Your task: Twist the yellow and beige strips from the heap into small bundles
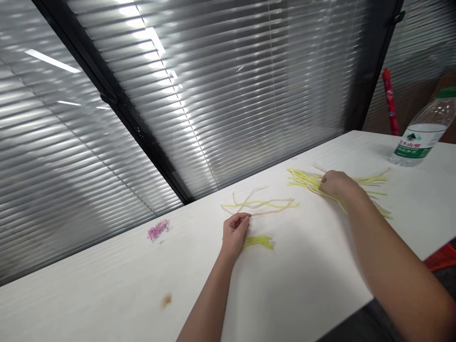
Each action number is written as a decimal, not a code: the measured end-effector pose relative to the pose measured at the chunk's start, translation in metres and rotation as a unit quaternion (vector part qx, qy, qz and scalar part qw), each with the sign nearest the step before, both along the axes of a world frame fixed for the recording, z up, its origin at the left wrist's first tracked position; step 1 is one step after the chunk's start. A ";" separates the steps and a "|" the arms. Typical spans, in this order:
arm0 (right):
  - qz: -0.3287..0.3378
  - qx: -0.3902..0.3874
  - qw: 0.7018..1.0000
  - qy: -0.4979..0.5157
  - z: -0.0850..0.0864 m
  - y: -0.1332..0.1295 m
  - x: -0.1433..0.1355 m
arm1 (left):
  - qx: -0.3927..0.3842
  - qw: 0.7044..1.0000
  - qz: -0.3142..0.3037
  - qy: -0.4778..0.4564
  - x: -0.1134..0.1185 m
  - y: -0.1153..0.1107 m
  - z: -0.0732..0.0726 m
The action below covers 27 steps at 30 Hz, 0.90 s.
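My left hand [235, 232] rests on the white table with its fingers curled in. Its fingertips meet the end of a beige strand, but what they hold, if anything, is hidden. Right beside it, partly covered by the hand, lies a short bundle of yellow strands [259, 241]. Just beyond are several loose beige and yellow strands [263, 204], spread out and crossing. Farther right, my right hand [337, 184] is closed with fingertips pinching into a spread pile of long yellow and beige strands [302, 178]. The hand covers the pile's middle.
On the left of the table [117, 285] sits a small heap of pink and purple loops [158, 230]. A brown stain [166, 300] marks the surface. A clear bottle with a green cap [422, 130] stands at the far right, near a red tube [391, 102]. Blinds behind glass [228, 85] border the back edge.
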State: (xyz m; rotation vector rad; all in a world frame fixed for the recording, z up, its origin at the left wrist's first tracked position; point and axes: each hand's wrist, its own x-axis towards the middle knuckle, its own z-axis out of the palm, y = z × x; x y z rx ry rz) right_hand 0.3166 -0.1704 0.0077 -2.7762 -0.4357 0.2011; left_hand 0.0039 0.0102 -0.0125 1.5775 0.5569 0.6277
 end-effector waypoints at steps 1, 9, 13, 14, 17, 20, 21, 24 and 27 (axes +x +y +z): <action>-0.008 -0.012 1.000 0.003 0.001 0.001 0.000 | -0.001 1.000 0.000 0.000 0.000 0.000 0.000; -0.029 0.079 0.981 -0.174 0.016 0.001 -0.014 | -0.010 1.000 0.002 -0.005 0.000 -0.001 0.001; -0.006 0.195 0.922 -0.336 0.021 0.001 -0.021 | -0.014 1.000 0.005 -0.007 0.000 -0.002 0.001; 0.003 0.215 0.906 -0.365 0.022 0.002 -0.023 | -0.017 1.000 0.005 -0.006 0.000 -0.002 0.001; 0.004 0.234 0.875 -0.423 0.024 0.005 -0.031 | -0.024 1.000 0.005 -0.005 0.001 -0.002 0.000; 0.013 0.226 0.861 -0.456 0.025 0.010 -0.040 | -0.025 1.000 0.002 -0.007 0.001 -0.002 0.000; 0.027 0.223 0.859 -0.460 0.025 0.011 -0.042 | -0.026 1.000 0.002 -0.008 0.000 -0.003 0.001; 0.064 0.231 0.856 -0.459 0.023 0.018 -0.047 | -0.031 0.999 0.001 -0.008 0.000 -0.003 0.001; 0.106 0.282 0.842 -0.448 0.020 0.028 -0.054 | -0.032 0.999 -0.001 -0.015 0.000 -0.003 0.000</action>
